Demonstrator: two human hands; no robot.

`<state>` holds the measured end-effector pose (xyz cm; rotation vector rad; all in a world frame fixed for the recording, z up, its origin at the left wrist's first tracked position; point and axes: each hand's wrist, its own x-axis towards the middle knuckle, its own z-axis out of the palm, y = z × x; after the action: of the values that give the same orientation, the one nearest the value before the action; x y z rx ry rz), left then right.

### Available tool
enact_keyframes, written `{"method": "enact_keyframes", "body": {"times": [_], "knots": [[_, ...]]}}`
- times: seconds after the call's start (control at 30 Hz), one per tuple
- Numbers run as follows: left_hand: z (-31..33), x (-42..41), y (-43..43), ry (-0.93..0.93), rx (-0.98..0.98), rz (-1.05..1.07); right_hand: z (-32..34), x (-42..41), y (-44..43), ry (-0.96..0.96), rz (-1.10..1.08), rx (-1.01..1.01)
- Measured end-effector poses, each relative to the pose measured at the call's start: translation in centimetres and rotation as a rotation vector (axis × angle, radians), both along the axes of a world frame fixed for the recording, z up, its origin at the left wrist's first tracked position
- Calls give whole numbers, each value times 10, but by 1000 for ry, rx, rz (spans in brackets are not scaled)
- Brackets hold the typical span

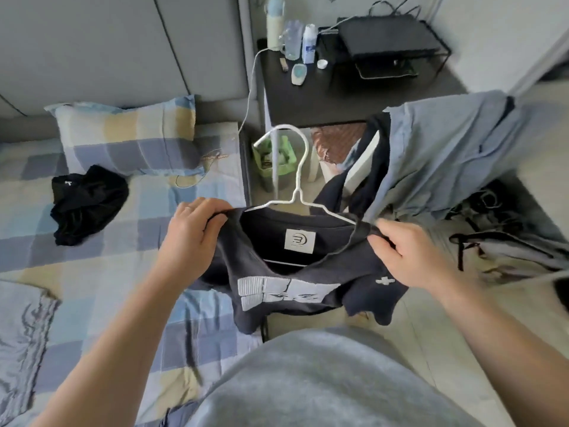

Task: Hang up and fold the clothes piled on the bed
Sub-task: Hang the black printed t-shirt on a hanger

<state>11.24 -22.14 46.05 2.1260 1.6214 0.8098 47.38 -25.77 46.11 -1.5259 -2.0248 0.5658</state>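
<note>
Currently: dark T-shirt [295,285] on white hanger [297,180], long axis left-right; left hand [192,238] and right hand [409,257] pinch opposite shoulders, hook pointing far.

Shirt [295,272] on hanger [297,186] between hands, bed [107,272] left, nightstand [338,97] behind.

A dark navy T-shirt [308,272] with a white chest print sits on a white wire hanger [295,194]. Its neck is open and its label shows, above the right edge of the bed [92,272]. A black garment [87,204] lies crumpled on the bed beside the pillow [129,137].
</note>
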Motion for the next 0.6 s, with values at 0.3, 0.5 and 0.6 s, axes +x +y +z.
{"method": "enact_keyframes", "body": {"times": [0.3, 0.5, 0.6], "knots": [[-14, 167, 68, 170, -84, -408, 6, 130, -83, 26, -492, -60], [-21, 324, 77, 92, -163, -436, 17, 236, -147, 115, -797, -117], [-22, 402, 73, 44, -243, -404, 22, 289, -175, 202, -950, -118]]}}
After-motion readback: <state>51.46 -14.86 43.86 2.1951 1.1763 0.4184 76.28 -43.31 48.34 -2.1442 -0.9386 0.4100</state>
